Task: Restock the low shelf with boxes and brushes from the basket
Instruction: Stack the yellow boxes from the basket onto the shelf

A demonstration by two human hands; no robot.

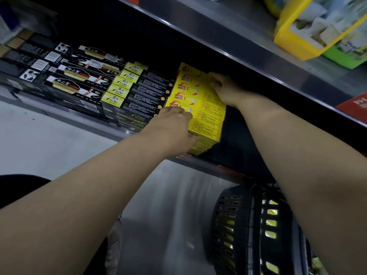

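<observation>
Yellow boxes (200, 108), flat card printed with red panels and small text, stand in a stack at the front of the low shelf (111, 129). Left hand (174, 124) presses its grip flat against the stack's near face; right hand (224, 88) closes its grip over the top far corner. Left of the stack lie rows of black-and-yellow boxes (131, 90), then long black cartons (65, 76). Below the stack, on the floor, sits a dark slotted plastic basket (234, 225) with yellow showing through.

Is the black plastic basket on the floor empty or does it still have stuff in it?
Not empty: yellow packaging shows through the side slots of the black plastic basket. How much remains cannot be told.
</observation>
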